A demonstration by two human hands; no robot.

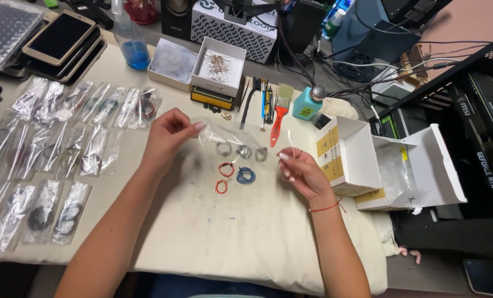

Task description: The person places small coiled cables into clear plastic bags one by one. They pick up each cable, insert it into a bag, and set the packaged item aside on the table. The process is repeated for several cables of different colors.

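Note:
My left hand (166,138) pinches the edge of a small clear plastic bag (216,132) held just above the cream cloth (246,232). My right hand (301,174) hovers to the right and pinches a thin, pale wire-like piece (294,150) between thumb and fingers. Between the hands lie small wire coils: two red (226,169) (221,186), one blue (246,175), and three grey ones (244,150) above them.
Rows of clear bags holding coils (64,143) cover the left of the table. A red-handled brush (279,113), hand tools (264,102), a teal bottle (308,104) and open white boxes (346,154) (219,66) lie behind and right. Phones (59,36) are stacked at far left.

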